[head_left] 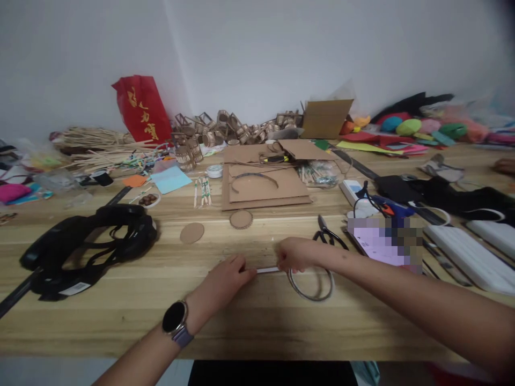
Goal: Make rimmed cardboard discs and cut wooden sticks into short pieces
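A narrow white strip (267,270) runs taut and low over the wooden table (249,327) between my two hands. My left hand (227,281), with a watch on its wrist, has thumb and fingers closed at the strip's left end. At the right end, the curled fingers of my right hand (295,254) pinch it. A thin grey ring, like a tape roll (311,297), hangs or rests just below my right hand; whether the strip joins it is hidden. Black-handled scissors (322,222) lie partly behind my right forearm. Two cardboard discs (192,232) lie beyond my hands.
Cardboard sheets (265,201) with a curved strip (257,176) lie ahead. A black strapped headset (92,246) sits left. On the right are a blurred-out phone (374,244) and white power strips (470,257). Small woven crafts (241,128) and a red bag (142,110) line the wall.
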A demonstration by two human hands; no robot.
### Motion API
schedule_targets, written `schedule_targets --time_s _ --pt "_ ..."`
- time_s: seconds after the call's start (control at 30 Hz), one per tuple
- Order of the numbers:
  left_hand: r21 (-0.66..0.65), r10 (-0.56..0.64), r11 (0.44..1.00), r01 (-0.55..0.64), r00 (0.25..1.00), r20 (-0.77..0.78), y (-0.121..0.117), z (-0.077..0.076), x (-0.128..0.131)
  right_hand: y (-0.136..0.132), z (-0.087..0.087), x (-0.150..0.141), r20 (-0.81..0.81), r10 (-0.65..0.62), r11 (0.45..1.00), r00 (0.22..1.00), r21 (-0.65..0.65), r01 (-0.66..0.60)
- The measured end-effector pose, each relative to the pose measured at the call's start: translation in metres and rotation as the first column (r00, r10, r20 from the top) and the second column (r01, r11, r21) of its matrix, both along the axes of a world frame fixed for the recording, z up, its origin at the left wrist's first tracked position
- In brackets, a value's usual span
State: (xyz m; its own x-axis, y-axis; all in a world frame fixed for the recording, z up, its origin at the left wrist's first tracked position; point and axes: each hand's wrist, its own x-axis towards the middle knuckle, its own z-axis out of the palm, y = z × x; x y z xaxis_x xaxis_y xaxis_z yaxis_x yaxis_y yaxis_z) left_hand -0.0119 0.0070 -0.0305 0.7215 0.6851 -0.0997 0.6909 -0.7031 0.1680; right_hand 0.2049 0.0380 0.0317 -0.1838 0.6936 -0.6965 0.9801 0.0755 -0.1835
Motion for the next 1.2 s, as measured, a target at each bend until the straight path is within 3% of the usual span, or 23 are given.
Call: schedule_targets --time_s 0.1,0.37,0.67,0.93,1.2 --pt "0.022 0.007 1.0 -0.008 1.0 0.026 -0.004 0.003 0.009 0.001 -0.001 -0.002 0.006 0.003 1.0 1.0 -0.001 -0.003" --pt "0.076 -0.153 0.986 0.15 0.988 0.026 -0.011 0.012 0.054 0.002 -0.003 0.001 -0.029 -0.027 1.0 0.999 -0.01 0.027" --pt "0.11 -0.198 0.974 0.197 0.98 -0.005 -0.009 0.012 0.05 0.001 -0.002 0.021 -0.172 -0.141 0.988 0.975 -0.087 0.128" --pt "0.113 -0.184 0.977 0.178 0.982 0.041 -0.006 0.006 0.05 -0.001 0.002 0.057 -0.268 -0.22 0.971 0.938 -0.153 0.184" --pt "0.122 -0.197 0.973 0.196 0.98 -0.007 -0.006 0.011 0.053 0.002 -0.004 0.071 -0.207 -0.197 0.979 0.958 -0.1 0.179"
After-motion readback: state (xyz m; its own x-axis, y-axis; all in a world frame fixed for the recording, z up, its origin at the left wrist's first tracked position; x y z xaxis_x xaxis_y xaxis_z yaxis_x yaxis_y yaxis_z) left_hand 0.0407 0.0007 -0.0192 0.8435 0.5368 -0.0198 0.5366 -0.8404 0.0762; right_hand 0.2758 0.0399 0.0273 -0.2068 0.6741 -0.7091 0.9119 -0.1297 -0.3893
